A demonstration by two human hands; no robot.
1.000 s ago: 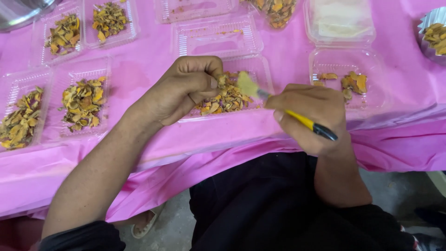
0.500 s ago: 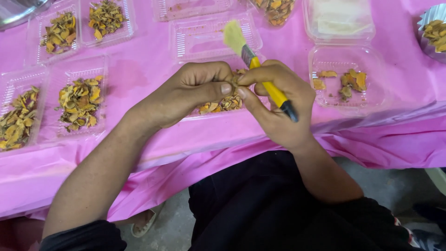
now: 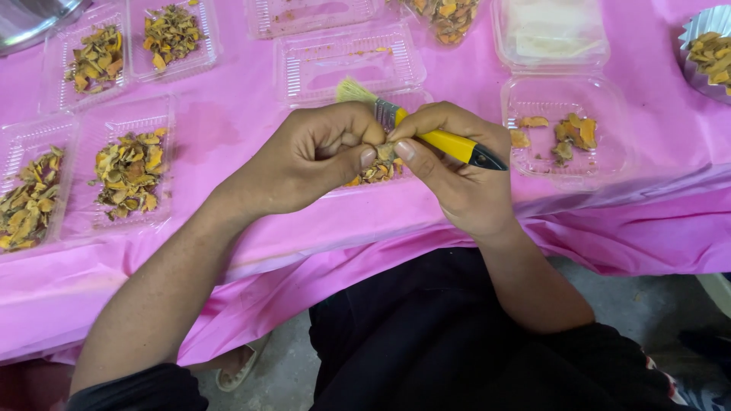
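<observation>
My left hand [image 3: 316, 156] and my right hand [image 3: 457, 171] meet over a clear plastic clamshell box [image 3: 346, 65] holding dried yellow-brown pieces [image 3: 373, 173]. Both thumbs and forefingers pinch a small dried piece [image 3: 383, 152] between them. My right hand also carries a small paintbrush [image 3: 434, 137] with a yellow handle, black tip, metal ferrule and pale bristles pointing up-left. The box under my hands is mostly hidden.
A pink cloth [image 3: 251, 114] covers the table, hanging over the near edge. Several clear boxes of dried pieces lie at left [image 3: 126, 167] and back [image 3: 171, 34]. One box at right [image 3: 567, 133] holds a few pieces. A foil cup [image 3: 708, 49] sits far right.
My right hand swung the brush from pointing left to bristles up, then lowered it. Both hands closed together and now pinch a small piece over the box.
</observation>
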